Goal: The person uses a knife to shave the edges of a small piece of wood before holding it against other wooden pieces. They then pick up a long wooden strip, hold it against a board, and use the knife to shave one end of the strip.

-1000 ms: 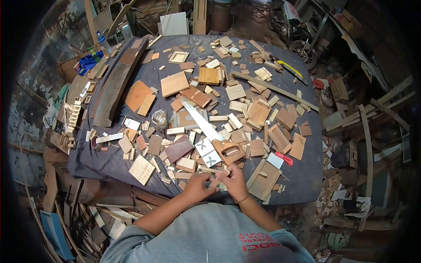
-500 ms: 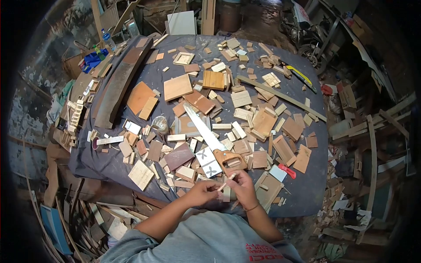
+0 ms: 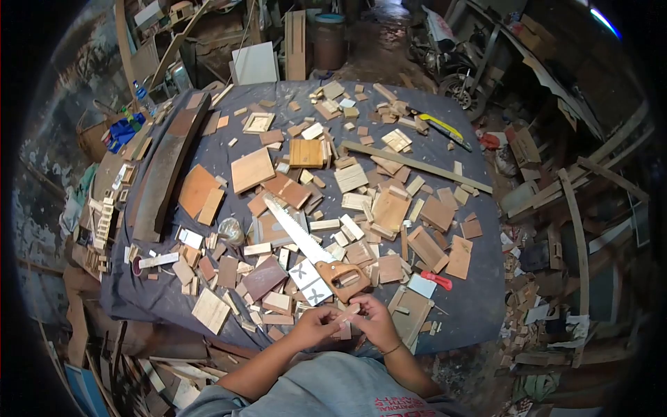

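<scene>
Near the table's front edge, my left hand (image 3: 316, 326) and my right hand (image 3: 374, 324) come together around a small wooden piece (image 3: 349, 313). Fingers of both hands are closed on it, and parts of it are hidden by them. Just beyond my hands lies a hand saw (image 3: 306, 242) with a wooden handle (image 3: 345, 279), its blade pointing away to the left. A white tile with dark leaf-like marks (image 3: 310, 283) lies left of the saw handle.
Many loose wood blocks cover the dark cloth (image 3: 458, 316). A red-handled tool (image 3: 436, 280) lies to the right, a yellow-handled saw (image 3: 442, 126) at the far right. A long dark beam (image 3: 174, 167) runs along the left; a thin strip (image 3: 417, 167) crosses the right side.
The view has tilted up, so the table sits lower and further left in it. Both hands still hold the small wooden piece, which is turned slightly.
</scene>
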### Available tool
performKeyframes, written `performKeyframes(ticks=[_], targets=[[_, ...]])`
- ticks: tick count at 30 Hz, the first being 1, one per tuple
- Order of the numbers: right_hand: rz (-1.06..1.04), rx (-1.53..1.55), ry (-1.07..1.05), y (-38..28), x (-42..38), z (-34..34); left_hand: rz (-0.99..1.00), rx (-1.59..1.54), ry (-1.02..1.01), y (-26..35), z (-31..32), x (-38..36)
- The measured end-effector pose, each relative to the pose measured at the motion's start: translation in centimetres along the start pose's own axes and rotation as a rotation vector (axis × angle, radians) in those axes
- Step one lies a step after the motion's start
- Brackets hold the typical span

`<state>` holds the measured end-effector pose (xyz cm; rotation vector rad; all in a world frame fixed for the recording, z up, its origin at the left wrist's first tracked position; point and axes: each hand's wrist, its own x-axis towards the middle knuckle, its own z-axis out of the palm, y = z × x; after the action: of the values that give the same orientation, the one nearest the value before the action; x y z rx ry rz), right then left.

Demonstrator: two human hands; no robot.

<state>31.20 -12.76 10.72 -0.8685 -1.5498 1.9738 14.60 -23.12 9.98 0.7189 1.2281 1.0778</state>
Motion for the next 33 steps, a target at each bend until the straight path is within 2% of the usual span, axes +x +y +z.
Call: performKeyframes(ticks=[3,6,10,13,15,17,19,20,22,29,33], targets=[[-0.048,-0.033,0.012,-0.3,0.1,1.2,-0.021,-0.006,0.02,0.0,-1.0,-0.5],[-0.003,0.002,-0.011,-0.4,-0.1,2.0,-0.021,0.088,0.045,1.2,-1.2,-1.8],[-0.041,0.051,-0.019,-1.0,0.0,3.3,0.016,0.115,0.038,1.8,-2.6,-3.3],[-0.02,0.127,0.026,-1.6,-0.3,4.4,0.086,0.265,0.067,3.4,-4.4,-5.0],[-0.108,0.188,0.115,-3.2,-0.5,5.7,0.231,0.215,0.263,2.7,-6.4,-5.8],[-0.134,0.118,0.128,-3.9,-0.8,6.9,0.292,0.292,0.299,4.9,-8.1,-7.2],[-0.159,-0.005,0.113,-6.2,-0.9,8.9,0.233,0.043,0.276,8.3,-8.4,-9.2],[-0.141,-0.005,0.113,-6.5,-0.6,9.6,0.287,-0.008,0.248,9.3,-8.9,-9.8],[-0.254,-0.029,0.089,-6.9,-0.4,10.9,0.381,-0.088,0.205,10.1,-10.1,-10.5],[-0.296,-0.002,0.094,-8.4,0.3,16.8,0.391,-0.323,0.153,10.7,-14.3,-13.4],[-0.303,-0.092,0.059,-8.3,1.2,20.7,0.378,-0.419,0.152,9.3,-16.2,-14.4]])
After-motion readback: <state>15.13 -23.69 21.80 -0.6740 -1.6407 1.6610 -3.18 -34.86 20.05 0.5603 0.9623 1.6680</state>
